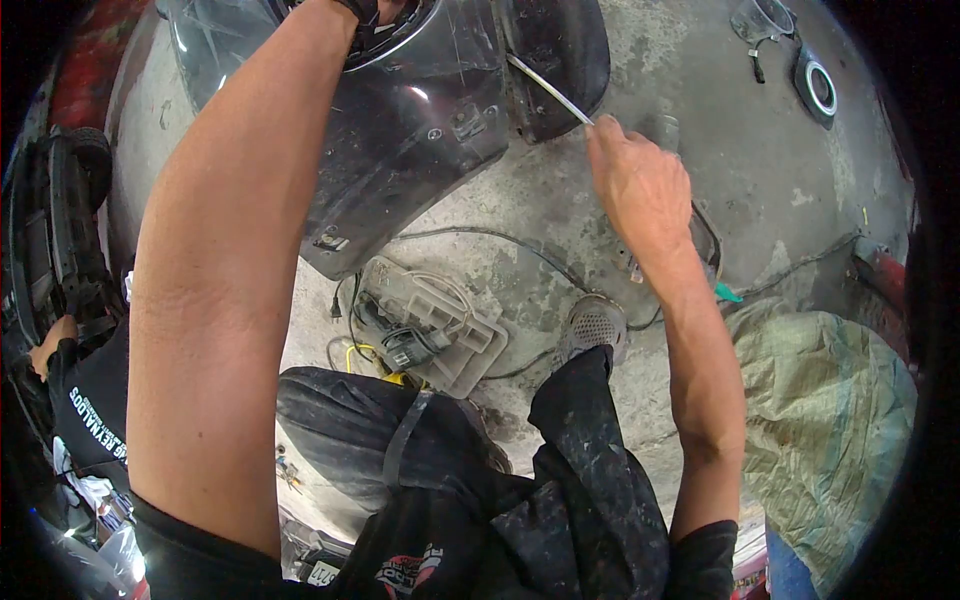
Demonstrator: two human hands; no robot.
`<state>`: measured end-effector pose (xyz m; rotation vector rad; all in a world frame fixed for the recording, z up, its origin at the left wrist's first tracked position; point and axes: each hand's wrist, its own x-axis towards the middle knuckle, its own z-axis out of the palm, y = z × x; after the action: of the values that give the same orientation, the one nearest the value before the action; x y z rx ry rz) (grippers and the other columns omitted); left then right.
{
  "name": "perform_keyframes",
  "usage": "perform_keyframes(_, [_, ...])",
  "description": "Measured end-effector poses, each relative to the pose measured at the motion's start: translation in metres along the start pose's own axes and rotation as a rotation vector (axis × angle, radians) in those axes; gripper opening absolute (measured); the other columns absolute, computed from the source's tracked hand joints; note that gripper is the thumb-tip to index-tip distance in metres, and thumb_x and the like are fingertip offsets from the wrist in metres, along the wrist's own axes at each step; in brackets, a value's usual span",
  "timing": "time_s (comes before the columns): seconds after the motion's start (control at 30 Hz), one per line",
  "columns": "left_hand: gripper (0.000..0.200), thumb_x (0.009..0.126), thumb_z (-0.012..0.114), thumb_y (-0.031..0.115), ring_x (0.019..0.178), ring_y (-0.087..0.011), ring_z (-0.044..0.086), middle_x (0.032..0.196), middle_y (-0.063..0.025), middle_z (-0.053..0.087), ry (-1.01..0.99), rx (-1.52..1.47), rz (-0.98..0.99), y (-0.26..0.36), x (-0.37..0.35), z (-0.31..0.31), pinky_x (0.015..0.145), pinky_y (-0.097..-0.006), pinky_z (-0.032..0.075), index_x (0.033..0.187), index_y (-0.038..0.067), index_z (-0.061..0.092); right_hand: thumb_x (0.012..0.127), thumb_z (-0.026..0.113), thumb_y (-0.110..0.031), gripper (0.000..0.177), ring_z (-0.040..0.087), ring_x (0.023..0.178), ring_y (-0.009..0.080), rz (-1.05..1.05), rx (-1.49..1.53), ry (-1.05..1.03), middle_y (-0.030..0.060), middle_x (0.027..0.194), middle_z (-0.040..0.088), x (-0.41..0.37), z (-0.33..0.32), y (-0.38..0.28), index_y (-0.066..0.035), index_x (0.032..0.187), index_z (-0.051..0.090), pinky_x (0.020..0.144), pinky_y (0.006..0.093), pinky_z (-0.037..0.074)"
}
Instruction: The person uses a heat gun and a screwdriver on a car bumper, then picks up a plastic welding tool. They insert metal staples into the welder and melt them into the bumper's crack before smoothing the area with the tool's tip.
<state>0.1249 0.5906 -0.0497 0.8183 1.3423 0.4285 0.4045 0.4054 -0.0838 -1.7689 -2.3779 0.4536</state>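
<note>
A large scuffed dark plastic car body panel (400,140), shaped like a bumper cover, fills the top middle. My left hand (385,14) is at the round, rimmed opening at its top; the frame edge and dark shapes hide most of the fingers. My right hand (640,180) is closed around a slim silver metal rod (550,88). The rod's far end meets the gap between the panel and a dark flap-like section (560,60) on its right. Any handle of the rod is hidden inside my fist.
A corded power tool (405,345) lies by a grey plastic tray (465,350) on the floor. Cables (500,238) cross the concrete. A woven sack (830,430) lies right, a round-ringed lamp part (820,90) upper right. Another person's hand (50,345) shows far left.
</note>
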Motion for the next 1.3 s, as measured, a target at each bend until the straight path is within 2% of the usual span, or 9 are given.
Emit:
perform_keyframes(0.53, [0.018,0.091,0.073,0.018,0.080,-0.0207,0.072,0.094,-0.0105,0.076,-0.065,-0.066,-0.089,0.003,-0.002,0.001,0.075,-0.0308,0.059,0.098,0.002,0.074,0.102,0.052,-0.032,0.024,0.067,0.071,0.0450,0.030,0.057,0.020,0.0204,0.078,0.068,-0.007,0.010,-0.004,-0.009,0.099,0.057,0.062,0.0561,0.053])
perform_keyframes(0.73, [0.061,0.079,0.083,0.050,0.104,-0.0245,0.068,0.116,-0.0144,0.072,0.373,0.520,0.027,0.018,-0.045,0.034,0.089,-0.0321,0.052,0.113,0.001,0.074,0.103,0.052,-0.029,0.028,0.063,0.074,0.0499,0.198,0.367,-0.032,0.0263,0.076,0.064,-0.048,0.012,-0.005,-0.003,0.093,0.050,0.063,0.0581,0.046])
perform_keyframes(0.77, [0.079,0.070,0.084,0.064,0.111,-0.0258,0.066,0.120,-0.0155,0.071,0.275,0.452,0.016,0.011,-0.036,0.022,0.093,-0.0326,0.049,0.116,0.001,0.074,0.103,0.052,-0.028,0.028,0.062,0.075,0.0508,0.276,0.473,-0.092,0.0272,0.077,0.064,-0.059,0.016,-0.010,-0.002,0.093,0.049,0.064,0.0583,0.045])
perform_keyframes(0.9, [0.083,0.075,0.075,0.069,0.115,-0.0305,0.065,0.116,-0.0197,0.071,0.559,0.727,0.120,0.006,-0.049,0.038,0.098,-0.0361,0.048,0.119,-0.002,0.072,0.101,0.055,-0.024,0.027,0.061,0.082,0.0548,0.342,0.710,-0.167,0.0322,0.081,0.064,-0.103,0.068,-0.019,0.002,0.099,0.050,0.069,0.0590,0.046])
perform_keyframes(1.03, [0.068,0.089,0.065,0.060,0.123,-0.0362,0.061,0.123,-0.0232,0.069,0.645,0.749,0.234,-0.016,-0.061,0.046,0.105,-0.0374,0.044,0.121,0.001,0.071,0.099,0.059,-0.022,0.030,0.062,0.085,0.0554,0.348,0.592,-0.238,0.0353,0.084,0.064,-0.121,0.101,-0.014,0.006,0.106,0.051,0.072,0.0588,0.048])
perform_keyframes(1.1, [0.026,0.092,0.067,0.019,0.095,-0.0382,0.062,0.100,-0.0195,0.067,0.998,0.871,1.026,-0.057,-0.072,0.070,0.085,-0.0460,0.048,0.112,0.002,0.069,0.097,0.060,-0.022,0.031,0.062,0.085,0.0545,0.366,0.532,-0.269,0.0350,0.086,0.064,-0.121,0.100,-0.009,0.006,0.106,0.051,0.073,0.0585,0.050])
perform_keyframes(1.13, [0.025,0.092,0.067,0.020,0.097,-0.0374,0.060,0.102,-0.0188,0.067,1.137,0.803,1.113,-0.078,-0.075,0.089,0.088,-0.0480,0.046,0.111,0.004,0.070,0.097,0.061,-0.022,0.031,0.063,0.085,0.0541,0.375,0.502,-0.285,0.0348,0.087,0.065,-0.121,0.099,-0.007,0.006,0.106,0.051,0.074,0.0584,0.050])
perform_keyframes(1.23, [0.023,0.091,0.065,0.012,0.089,-0.0335,0.059,0.089,-0.0151,0.061,0.851,0.704,0.992,-0.126,-0.100,0.144,0.082,-0.0433,0.049,0.112,0.004,0.071,0.096,0.062,-0.022,0.033,0.064,0.084,0.0525,0.337,0.396,-0.290,0.0337,0.089,0.065,-0.124,0.113,0.010,0.007,0.107,0.052,0.074,0.0570,0.052])
perform_keyframes(1.3, [0.043,0.092,0.063,0.011,0.086,-0.0353,0.061,0.089,-0.0159,0.063,0.771,0.732,0.827,-0.140,-0.104,0.169,0.078,-0.0445,0.051,0.133,-0.003,0.055,0.095,0.063,-0.022,0.034,0.064,0.084,0.0519,0.329,0.383,-0.286,0.0329,0.089,0.065,-0.123,0.115,0.010,0.007,0.107,0.051,0.073,0.0567,0.052])
